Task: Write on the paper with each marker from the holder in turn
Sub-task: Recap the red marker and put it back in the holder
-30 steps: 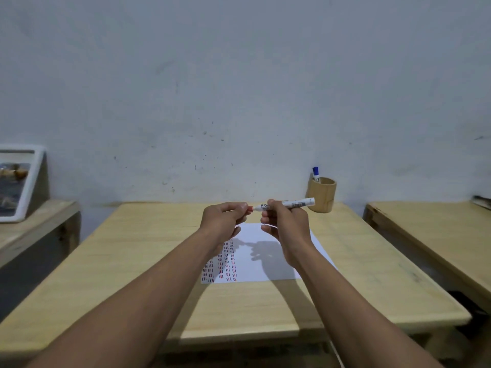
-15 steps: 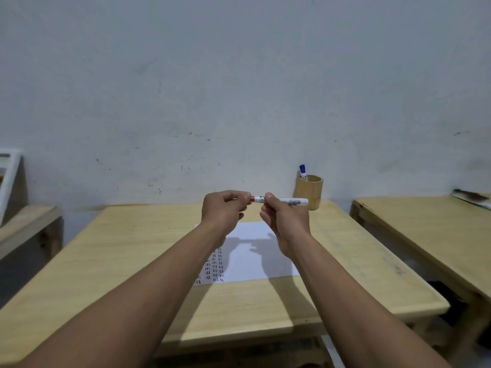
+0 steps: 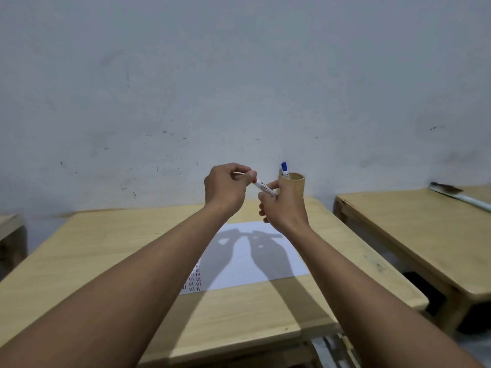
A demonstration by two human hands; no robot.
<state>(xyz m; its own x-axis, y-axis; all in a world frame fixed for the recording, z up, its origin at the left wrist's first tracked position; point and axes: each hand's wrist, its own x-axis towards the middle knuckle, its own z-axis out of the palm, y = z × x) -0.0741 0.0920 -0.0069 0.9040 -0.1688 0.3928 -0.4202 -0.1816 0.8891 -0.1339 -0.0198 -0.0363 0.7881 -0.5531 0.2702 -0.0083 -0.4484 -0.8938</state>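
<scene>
Both my hands are raised above the wooden table (image 3: 111, 251). My right hand (image 3: 283, 208) grips the white barrel of a red marker (image 3: 264, 188), which slants up to the left. My left hand (image 3: 225, 188) pinches its red cap end. A white sheet of paper (image 3: 287, 258) lies below, with rows of short red and dark marks (image 3: 195, 281) along its left edge. At the table's far right stands a bamboo holder (image 3: 293, 185) with a blue-capped marker (image 3: 284, 170) sticking out of it.
A second wooden table (image 3: 414, 235) stands to the right across a narrow gap, with a long pale object (image 3: 457, 193) at its far end. Another bench edge (image 3: 10, 221) shows at the far left. A plain wall rises right behind the tables.
The marker has tilted from level to slanting, and both hands have risen a little toward the holder. The view has swung to the right.
</scene>
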